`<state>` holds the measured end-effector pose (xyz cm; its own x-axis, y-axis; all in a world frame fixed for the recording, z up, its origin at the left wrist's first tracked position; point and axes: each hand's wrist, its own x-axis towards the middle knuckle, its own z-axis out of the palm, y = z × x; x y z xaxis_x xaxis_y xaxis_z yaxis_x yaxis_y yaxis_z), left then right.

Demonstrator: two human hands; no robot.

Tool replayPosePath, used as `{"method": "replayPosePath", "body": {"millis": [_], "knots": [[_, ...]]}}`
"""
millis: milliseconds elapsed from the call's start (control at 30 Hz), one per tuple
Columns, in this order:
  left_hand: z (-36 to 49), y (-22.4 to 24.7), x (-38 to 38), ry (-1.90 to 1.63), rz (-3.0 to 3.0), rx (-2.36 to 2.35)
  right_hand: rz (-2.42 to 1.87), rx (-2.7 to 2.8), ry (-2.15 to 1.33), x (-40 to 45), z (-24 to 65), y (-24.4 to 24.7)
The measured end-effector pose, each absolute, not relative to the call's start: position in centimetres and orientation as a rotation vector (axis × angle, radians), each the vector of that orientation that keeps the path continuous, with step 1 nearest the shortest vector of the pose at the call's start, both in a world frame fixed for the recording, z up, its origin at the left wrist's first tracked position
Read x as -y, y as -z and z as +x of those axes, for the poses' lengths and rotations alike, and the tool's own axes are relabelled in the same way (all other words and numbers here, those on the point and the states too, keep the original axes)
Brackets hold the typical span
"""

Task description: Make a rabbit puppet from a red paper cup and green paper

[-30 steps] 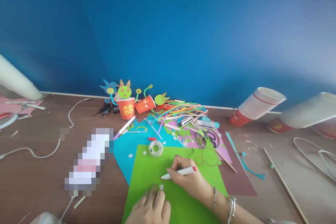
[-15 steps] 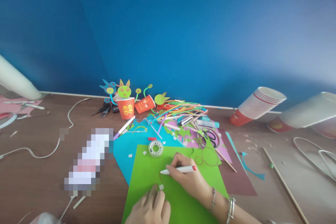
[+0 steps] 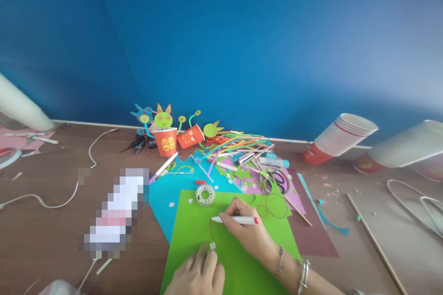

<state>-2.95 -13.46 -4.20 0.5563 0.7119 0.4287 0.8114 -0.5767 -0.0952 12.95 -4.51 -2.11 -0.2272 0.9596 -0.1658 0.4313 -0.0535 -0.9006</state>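
A white marker with a red end (image 3: 242, 220) is pinched in my right hand (image 3: 244, 230). Its tip touches a green sheet of paper (image 3: 187, 221), at the top of a short curved red line (image 3: 211, 230). My left hand (image 3: 199, 271) rests on the lower part of that sheet, fingers bent and laid on the paper, with nothing visible in them. Just beyond its fingertips lies a small white square (image 3: 212, 245). At the sheet's top edge sits a roll of clear tape (image 3: 205, 194), with a red marker cap (image 3: 200, 182) behind it.
Blue paper (image 3: 161, 198) lies beneath the green sheet. Behind are decorated red cups (image 3: 166, 143), a pile of colourful sticks (image 3: 238, 143) and scissors (image 3: 278, 182). Stacked paper cups (image 3: 341, 140) lean at the right. A blurred-out device (image 3: 117, 209) and a white cable (image 3: 74, 193) are left.
My right hand has moved the marker slightly away from me, and the red line is longer. My left hand stays in place.
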Motion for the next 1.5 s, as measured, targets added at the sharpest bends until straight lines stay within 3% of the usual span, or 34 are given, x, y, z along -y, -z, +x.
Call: {"method": "replayPosePath", "body": {"millis": [1500], "knots": [[-3.05,3.62,13.45,0.477,-2.523,1.244,-1.409,1.725,-1.257,4.66,13.52,2.27]]}}
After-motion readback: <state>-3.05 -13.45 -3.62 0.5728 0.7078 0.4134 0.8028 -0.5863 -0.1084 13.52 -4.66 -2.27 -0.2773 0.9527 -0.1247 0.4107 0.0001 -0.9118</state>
